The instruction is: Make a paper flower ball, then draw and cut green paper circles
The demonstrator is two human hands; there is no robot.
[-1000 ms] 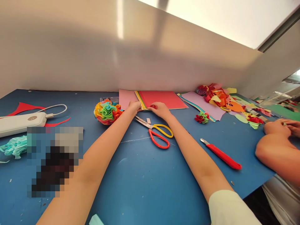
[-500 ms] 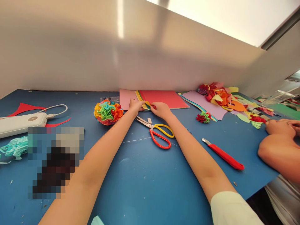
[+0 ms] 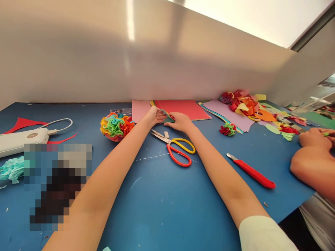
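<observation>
A stack of coloured paper [image 3: 183, 108], red and pink on top, lies against the wall. Its near edge is curled up, with a grey-green and yellow edge showing between my hands. My left hand [image 3: 156, 115] is at this edge, palm turned up and fingers stretched out. From the other side, my right hand [image 3: 181, 122] has thumb and fingers around the lifted edge; its exact grip is partly hidden. Scissors [image 3: 171, 142] with one yellow and one red handle lie just in front of the stack, beside a small pale block [image 3: 166, 134].
Left of my hands sits a multicoloured ruffled paper ball [image 3: 117, 126], with a white power bank [image 3: 24, 141] and teal crepe paper [image 3: 13, 169] farther left. To the right are a red utility knife [image 3: 251, 170], a small paper flower [image 3: 227, 129], paper scraps [image 3: 243, 104] and another person's arm [image 3: 311, 164].
My left hand has opened from its pinch on the curled paper edge and turned palm up. The right hand's fingers have spread somewhat at the edge. The view has shifted slightly.
</observation>
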